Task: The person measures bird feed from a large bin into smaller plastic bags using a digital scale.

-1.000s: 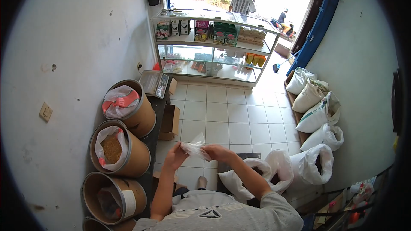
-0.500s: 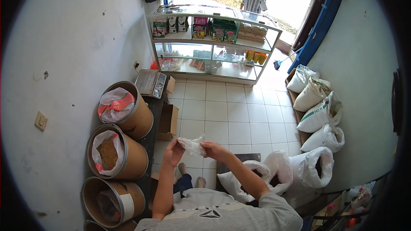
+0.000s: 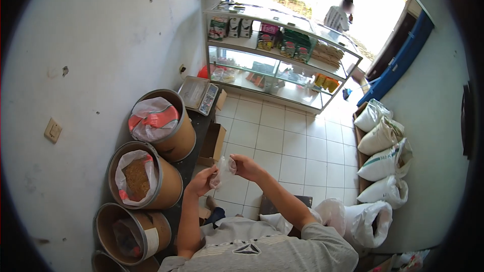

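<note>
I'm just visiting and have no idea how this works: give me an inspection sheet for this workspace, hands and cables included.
Surface: pale tiled floor; dark bench along the wall, bearing brown drums and a digital scale.
Job's things: thin transparent plastic bag, held above the floor.
Clutter: open cardboard box beside the bench.
Hands: left hand and right hand both hold the bag.
Cables: nothing clearly seen.
Surroundings: one drum contains brown granules; white sacks on the right; glass display case with packets ahead; a person outside beyond it.
</note>
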Tool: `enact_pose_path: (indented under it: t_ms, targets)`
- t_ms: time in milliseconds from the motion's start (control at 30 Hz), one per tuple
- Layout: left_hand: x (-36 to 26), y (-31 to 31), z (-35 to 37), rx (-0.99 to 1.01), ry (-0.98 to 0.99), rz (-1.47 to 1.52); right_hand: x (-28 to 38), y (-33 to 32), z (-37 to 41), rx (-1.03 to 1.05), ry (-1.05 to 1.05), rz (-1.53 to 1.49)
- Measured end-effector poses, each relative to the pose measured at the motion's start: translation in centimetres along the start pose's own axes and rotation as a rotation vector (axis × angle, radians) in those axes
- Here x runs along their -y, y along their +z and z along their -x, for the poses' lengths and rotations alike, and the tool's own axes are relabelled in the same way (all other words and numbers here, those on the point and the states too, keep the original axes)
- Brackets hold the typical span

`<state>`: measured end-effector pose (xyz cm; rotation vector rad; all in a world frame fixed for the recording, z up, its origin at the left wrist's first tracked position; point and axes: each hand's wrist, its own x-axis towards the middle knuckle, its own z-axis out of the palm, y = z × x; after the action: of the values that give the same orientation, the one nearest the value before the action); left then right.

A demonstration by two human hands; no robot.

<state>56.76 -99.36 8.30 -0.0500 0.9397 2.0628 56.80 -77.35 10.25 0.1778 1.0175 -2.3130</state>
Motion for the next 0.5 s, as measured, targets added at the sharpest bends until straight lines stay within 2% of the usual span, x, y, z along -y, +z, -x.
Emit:
enact_pose_path:
  t_ms: [67, 133, 200, 267, 300, 367, 400, 467, 500]
  targets:
    - [-2.0, -0.2, 0.7, -0.131, -0.032, -0.136, 0.3, -0.1, -2.9, 0.03, 0.031, 0.005]
    - [-3.5, -2.1, 1.0, -0.143, 0.0, -0.16, 0.6, 0.7, -5.2, 0.061, 0.079, 0.006]
    - [-4.6, -4.4, 1.2, -0.167, 0.03, -0.177, 1.1, 1.8, -7.7, -0.007, 0.144, 0.065]
    - [-5.7, -6.2, 1.0, 0.183, 0.489, 0.206, 1.3, 2.8, -10.0, -0.028, 0.21, 0.099]
    - [-6.4, -6.5, 1.2, 0.155, 0.503, 0.22, 1.4, 3.2, -11.1, 0.013, 0.237, 0.156]
    - [-8.1, -6.3, 1.4, -0.033, 0.568, 0.531, 1.9, 5.7, -12.8, 0.043, 0.214, 0.293]
    - [-8.9, -6.2, 1.9, -0.055, 0.584, 0.546, 1.7, 7.1, -13.5, 0.054, 0.243, 0.297]
    - [-10.2, -6.1, 3.0, -0.261, 0.548, 0.417, 1.1, 9.8, -15.0, -0.327, -0.318, 0.568]
    - [-10.5, -6.5, 3.5, -0.282, 0.571, 0.389, 1.2, 11.1, -15.3, -0.304, -0.671, 0.778]
